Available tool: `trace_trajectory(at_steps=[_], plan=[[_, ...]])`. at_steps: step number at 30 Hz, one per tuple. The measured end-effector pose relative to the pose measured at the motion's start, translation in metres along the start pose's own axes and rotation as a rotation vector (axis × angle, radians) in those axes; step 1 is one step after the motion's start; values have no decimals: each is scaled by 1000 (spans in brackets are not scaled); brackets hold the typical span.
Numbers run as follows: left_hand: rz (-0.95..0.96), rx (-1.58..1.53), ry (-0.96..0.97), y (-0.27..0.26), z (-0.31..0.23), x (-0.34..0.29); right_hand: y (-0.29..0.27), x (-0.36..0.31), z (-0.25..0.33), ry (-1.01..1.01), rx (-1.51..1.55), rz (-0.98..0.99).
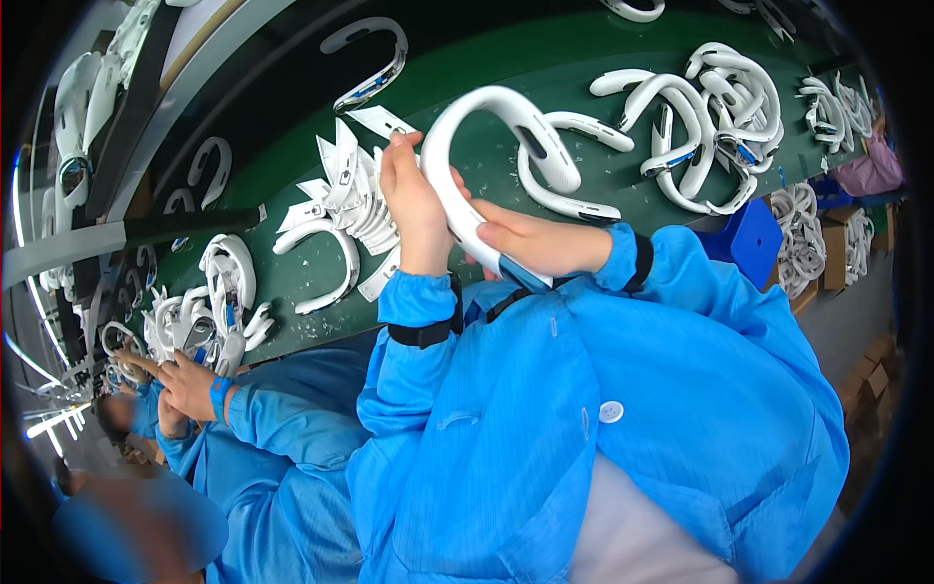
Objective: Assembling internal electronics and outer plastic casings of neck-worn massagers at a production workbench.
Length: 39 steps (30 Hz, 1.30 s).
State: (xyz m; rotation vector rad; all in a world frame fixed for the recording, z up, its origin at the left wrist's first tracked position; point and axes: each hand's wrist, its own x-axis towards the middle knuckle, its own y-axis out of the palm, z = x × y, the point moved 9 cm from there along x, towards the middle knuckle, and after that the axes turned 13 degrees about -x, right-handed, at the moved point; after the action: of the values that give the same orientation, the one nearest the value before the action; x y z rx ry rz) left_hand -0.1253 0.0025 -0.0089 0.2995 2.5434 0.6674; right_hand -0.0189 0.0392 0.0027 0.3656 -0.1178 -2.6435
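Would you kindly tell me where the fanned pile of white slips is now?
In the head view, the pile of white slips lies left of centre on the green table, just left of the left hand.

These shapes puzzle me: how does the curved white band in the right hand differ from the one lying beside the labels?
The held band is raised in the right hand; the lying band rests on the green table. The held band opens toward the picture's right, the lying band toward its left. The held band looks larger than the lying band. Both are white and curved.
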Motion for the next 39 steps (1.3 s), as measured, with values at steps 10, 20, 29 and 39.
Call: trace_trajectory(at_steps=[10, 20, 29, 39], plan=[[68, -139, 363, 13, -24, -13, -67, -5, 19, -160, 91, -634], [569, 59, -287, 39, 88, -28, -107, -1, 35, -198, 139, -804], [270, 197, -264, 39, 74, -22, -122, 17, 17, -139, 371, -741], [148, 56, -39, 45, 73, -13, -118, 3, 6, -297, 218, -918]])
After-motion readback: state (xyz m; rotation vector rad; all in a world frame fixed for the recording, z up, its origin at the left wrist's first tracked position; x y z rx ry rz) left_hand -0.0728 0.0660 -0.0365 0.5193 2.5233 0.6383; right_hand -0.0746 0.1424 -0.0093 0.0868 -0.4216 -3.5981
